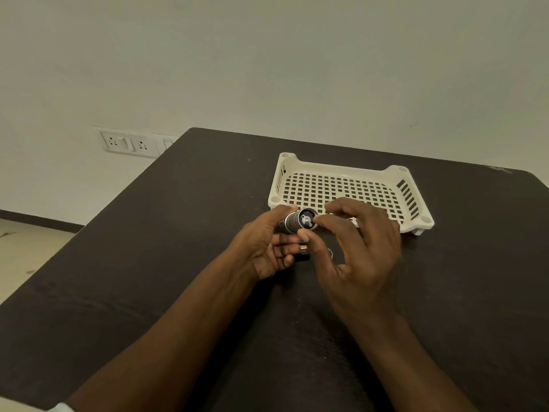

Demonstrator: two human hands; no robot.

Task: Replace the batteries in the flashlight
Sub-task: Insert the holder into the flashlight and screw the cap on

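My left hand (267,248) grips a dark, short flashlight body (294,223) with a silver ring, its open end turned toward the camera. Inside that end a black battery holder (306,220) with a silver centre contact shows. The thumb and forefinger of my right hand (356,251) pinch the rim of this end. On the table below my hands lies a black battery with a gold band (303,249), partly hidden by my fingers. A small round part (330,252) peeks out behind my right thumb; what it is cannot be told.
A cream perforated plastic tray (413,200) stands on the dark wooden table (178,263) just behind my hands. The table's left edge drops to the floor. A wall socket panel (127,143) is at the back left.
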